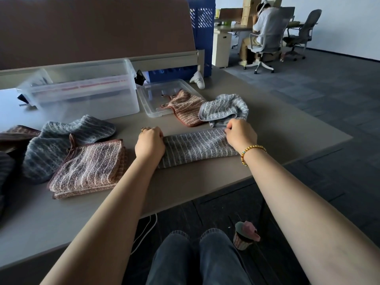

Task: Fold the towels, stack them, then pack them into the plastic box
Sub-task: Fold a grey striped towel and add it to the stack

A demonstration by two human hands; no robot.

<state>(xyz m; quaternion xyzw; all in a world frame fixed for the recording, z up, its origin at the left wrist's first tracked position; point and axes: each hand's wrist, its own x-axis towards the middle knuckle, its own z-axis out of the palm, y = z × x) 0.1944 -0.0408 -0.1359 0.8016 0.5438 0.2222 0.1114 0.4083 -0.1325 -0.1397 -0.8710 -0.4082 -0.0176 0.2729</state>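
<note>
Both hands pinch the far corners of the grey striped towel [197, 148] lying half-folded on the table [277, 128], left hand [149, 144] and right hand [240, 135] apart, so uneven pulling could skew the fold or snag the crumpled grey towel [224, 109] just beyond.

Dim indoor light; the far right wall [349, 27] is the brightest area. Soft shadows lie on the desk [267, 120]. The plastic box [82, 93] shows motion blur (left end smeared). Wide-angle distortion bends straight lines near the frame edges.
</note>
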